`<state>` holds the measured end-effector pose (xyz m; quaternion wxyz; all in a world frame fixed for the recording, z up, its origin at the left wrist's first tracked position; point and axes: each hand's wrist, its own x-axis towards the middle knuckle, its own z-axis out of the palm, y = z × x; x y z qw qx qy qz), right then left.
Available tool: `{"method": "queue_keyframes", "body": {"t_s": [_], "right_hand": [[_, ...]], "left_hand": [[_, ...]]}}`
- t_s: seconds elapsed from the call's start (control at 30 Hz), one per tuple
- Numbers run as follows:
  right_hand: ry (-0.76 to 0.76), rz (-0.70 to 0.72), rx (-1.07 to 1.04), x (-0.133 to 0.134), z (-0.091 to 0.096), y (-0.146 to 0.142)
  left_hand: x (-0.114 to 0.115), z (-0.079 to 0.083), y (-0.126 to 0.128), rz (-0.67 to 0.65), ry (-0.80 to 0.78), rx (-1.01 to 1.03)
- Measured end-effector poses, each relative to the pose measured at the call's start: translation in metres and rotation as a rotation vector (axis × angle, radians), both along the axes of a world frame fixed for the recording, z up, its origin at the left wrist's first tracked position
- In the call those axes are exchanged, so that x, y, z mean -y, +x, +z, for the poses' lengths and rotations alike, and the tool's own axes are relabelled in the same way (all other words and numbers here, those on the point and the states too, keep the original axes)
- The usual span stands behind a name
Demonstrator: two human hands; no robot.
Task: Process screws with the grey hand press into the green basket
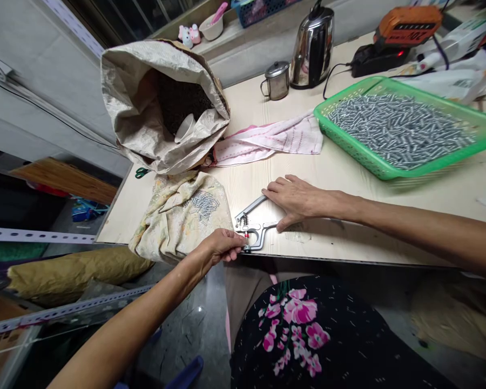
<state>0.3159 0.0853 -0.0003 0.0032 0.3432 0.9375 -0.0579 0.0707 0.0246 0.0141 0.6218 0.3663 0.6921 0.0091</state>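
Note:
A pair of silver hand pliers with a spring and a C-shaped jaw, like snap-fastener pliers point(261, 236), lies at the table's front edge. My right hand point(294, 200) holds the spread handles, fingers on the upper one and thumb by the lower one. At the jaw, beside a small red part, my left hand point(228, 244) is closed in a pinch. What sits between its fingertips is too small to make out. Left of the pliers, a pile of small silver metal pins point(204, 206) rests on a crumpled, patterned yellowish cloth point(166, 221).
A green basket point(389, 172) full of similar metal pieces stands at right. Behind the cloth is an open woven sack point(133, 124) with dark contents and a white scoop point(185, 128). A pink-white towel point(275, 141), metal mug point(277, 81) and kettle point(312, 48) stand farther back.

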Motion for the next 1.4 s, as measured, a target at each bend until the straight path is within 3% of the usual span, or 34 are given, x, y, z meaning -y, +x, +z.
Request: {"method": "queue_keyframes", "body": {"t_s": [0.13, 0.2, 0.33, 0.43, 0.53, 0.63, 0.83, 1.07, 1.17, 1.3, 1.4], "right_hand": [[-0.014, -0.008, 0.046, 0.006, 0.008, -0.003], [-0.029, -0.013, 0.029, 0.010, 0.008, -0.003], [-0.061, -0.032, -0.051, 0.020, 0.003, -0.002], [-0.050, -0.031, -0.093, 0.023, -0.002, 0.001], [-0.069, -0.040, -0.071, 0.021, -0.002, 0.008], [-0.057, -0.097, -0.034, 0.021, 0.002, 0.016], [-0.072, -0.091, -0.072, 0.032, 0.007, 0.020], [-0.144, -0.142, -0.149, 0.039, -0.007, 0.012], [-0.148, -0.090, -0.202, 0.032, -0.011, 0.020], [-0.145, 0.020, -0.257, 0.013, -0.008, 0.040], [-0.051, 0.003, -0.313, 0.007, 0.004, 0.035]], "left_hand": [[0.003, 0.000, -0.001, -0.061, 0.010, -0.052], [0.008, 0.002, 0.000, -0.172, 0.121, -0.162], [0.017, 0.004, 0.014, -0.483, 0.799, -0.489], [0.009, -0.002, 0.033, -0.722, 1.144, -0.469], [-0.007, -0.011, 0.046, -0.909, 1.187, -0.345], [-0.020, -0.015, 0.052, -1.000, 1.165, -0.308], [-0.022, -0.007, 0.063, -1.031, 1.114, -0.377], [-0.020, -0.011, 0.069, -0.963, 1.106, -0.374], [-0.017, -0.011, 0.068, -0.941, 1.106, -0.400], [0.020, -0.017, 0.060, -0.821, 1.266, -0.453], [0.066, -0.028, 0.054, -0.875, 1.401, -0.428]]}}
